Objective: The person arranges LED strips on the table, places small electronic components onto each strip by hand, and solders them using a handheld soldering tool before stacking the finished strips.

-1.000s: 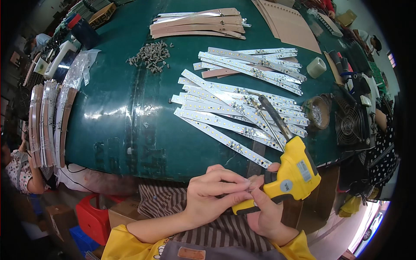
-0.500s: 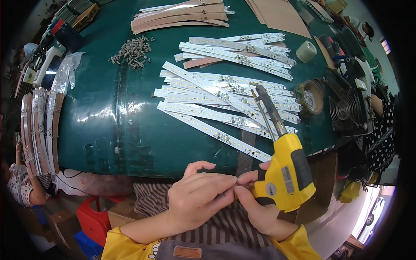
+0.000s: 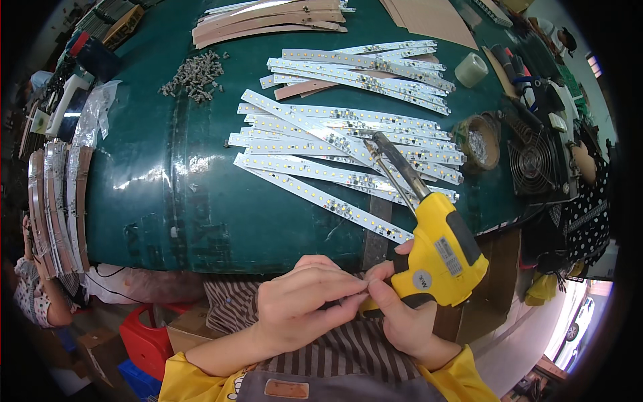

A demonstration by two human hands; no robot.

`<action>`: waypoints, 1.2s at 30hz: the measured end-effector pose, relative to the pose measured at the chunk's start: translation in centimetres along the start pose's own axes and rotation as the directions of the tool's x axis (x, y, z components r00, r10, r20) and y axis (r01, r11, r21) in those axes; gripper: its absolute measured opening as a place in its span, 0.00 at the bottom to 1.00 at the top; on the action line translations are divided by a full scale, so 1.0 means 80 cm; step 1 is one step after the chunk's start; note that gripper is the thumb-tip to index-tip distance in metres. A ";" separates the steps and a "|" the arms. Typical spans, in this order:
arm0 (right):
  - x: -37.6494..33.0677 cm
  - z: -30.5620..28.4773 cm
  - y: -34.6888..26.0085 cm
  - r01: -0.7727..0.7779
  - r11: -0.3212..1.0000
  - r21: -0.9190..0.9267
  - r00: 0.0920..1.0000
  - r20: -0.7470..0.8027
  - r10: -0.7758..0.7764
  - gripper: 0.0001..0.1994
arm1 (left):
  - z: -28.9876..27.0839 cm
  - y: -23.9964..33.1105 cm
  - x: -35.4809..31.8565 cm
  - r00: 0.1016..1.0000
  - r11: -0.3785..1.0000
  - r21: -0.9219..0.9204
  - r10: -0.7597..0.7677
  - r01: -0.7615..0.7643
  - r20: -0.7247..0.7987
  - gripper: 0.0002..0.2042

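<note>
The right hand [image 3: 402, 315] grips a yellow soldering gun [image 3: 439, 248] at the table's [image 3: 167, 201] near edge; the left hand [image 3: 301, 311] pinches something thin, perhaps wire.

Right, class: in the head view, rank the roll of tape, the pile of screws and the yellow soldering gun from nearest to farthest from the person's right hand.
1. Yellow soldering gun: held in the right hand, at the table's near edge.
2. Roll of tape: far right of the table.
3. Pile of screws: far left of the table.
</note>
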State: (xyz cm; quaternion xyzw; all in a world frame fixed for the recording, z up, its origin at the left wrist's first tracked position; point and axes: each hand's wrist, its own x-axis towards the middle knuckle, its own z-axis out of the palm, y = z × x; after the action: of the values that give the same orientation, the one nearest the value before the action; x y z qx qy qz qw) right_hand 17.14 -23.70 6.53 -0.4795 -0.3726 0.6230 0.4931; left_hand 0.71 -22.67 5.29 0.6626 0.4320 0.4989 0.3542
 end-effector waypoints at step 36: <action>-0.062 -0.099 0.031 -0.017 0.824 -0.567 1.000 0.005 0.025 0.10 | -0.001 -0.055 0.036 0.982 0.771 0.621 -0.028 0.139 -0.185 0.09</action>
State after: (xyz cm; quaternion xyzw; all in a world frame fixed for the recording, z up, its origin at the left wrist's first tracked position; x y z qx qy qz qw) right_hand 24.44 -29.14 3.23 -0.6044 -0.5384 0.4927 0.3194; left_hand 0.00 -18.38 2.36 0.6793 0.6311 0.3620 0.0962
